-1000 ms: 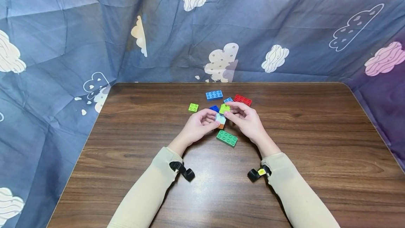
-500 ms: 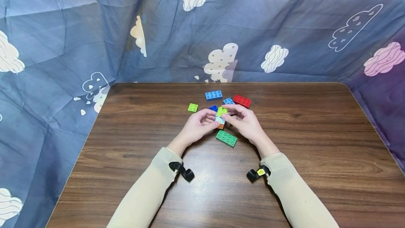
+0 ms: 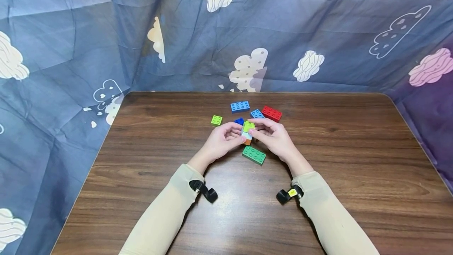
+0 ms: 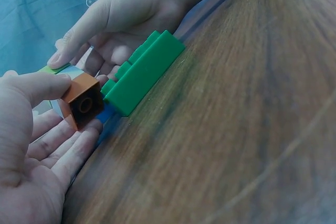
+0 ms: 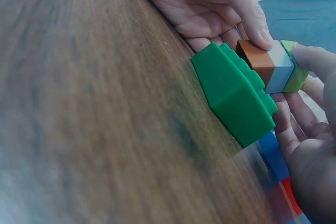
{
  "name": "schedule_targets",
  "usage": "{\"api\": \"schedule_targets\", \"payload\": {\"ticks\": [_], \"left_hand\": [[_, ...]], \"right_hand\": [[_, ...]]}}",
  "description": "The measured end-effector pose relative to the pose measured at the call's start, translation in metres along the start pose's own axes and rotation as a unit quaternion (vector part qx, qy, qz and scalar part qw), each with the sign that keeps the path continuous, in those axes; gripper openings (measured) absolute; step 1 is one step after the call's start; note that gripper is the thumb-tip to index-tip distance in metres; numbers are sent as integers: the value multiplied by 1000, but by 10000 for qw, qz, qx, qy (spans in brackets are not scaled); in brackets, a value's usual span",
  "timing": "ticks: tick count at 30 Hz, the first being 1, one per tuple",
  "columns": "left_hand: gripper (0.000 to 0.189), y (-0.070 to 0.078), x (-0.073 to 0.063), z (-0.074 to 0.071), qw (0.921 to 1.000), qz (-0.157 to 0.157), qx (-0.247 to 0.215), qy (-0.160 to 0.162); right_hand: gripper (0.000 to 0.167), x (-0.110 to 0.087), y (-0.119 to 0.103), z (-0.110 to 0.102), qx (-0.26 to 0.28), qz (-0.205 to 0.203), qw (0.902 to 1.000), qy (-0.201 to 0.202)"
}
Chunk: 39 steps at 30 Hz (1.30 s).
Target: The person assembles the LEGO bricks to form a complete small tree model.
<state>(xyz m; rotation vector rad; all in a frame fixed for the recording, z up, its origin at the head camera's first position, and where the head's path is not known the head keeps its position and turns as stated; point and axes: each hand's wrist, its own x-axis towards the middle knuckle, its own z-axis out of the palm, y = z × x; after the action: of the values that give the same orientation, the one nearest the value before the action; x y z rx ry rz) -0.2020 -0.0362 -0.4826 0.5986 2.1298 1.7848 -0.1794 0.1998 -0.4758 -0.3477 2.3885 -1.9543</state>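
Between thumb and fingers, my left hand [image 3: 220, 143] grips a small stack: an orange brick [image 5: 255, 59] at the bottom with a white brick [image 5: 281, 65] on it. My right hand [image 3: 277, 139] pinches a lime green brick [image 3: 248, 126] at the white brick's studded end. In the right wrist view, the lime brick lies flush or nearly so against the white one. The orange brick's hollow underside faces the left wrist camera. Nearer to me, a green eight-stud brick [image 3: 254, 155] lies on the table just below the stack.
On the wooden table [image 3: 336, 137], beyond the hands, lie a light blue long brick [image 3: 240, 106], a smaller blue brick [image 3: 257, 113], a red brick [image 3: 271, 113] and a dark blue brick [image 3: 239, 121], partly hidden. Another lime brick [image 3: 216, 120] sits to the left. A cloud-patterned cloth [image 3: 198, 50] hangs behind.
My right hand has brought the lime brick left and down onto the white brick, uncovering more of the small blue brick. The left hand has stayed in place with the stack.
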Motion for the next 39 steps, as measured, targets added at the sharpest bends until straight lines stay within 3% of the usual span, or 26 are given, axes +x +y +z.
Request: {"api": "schedule_targets", "payload": {"ticks": [39], "left_hand": [[31,-5,-1,-2,9999,58,-142,-40]], "right_hand": [[36,0,0,2,141,-4,9996,-246]]}}
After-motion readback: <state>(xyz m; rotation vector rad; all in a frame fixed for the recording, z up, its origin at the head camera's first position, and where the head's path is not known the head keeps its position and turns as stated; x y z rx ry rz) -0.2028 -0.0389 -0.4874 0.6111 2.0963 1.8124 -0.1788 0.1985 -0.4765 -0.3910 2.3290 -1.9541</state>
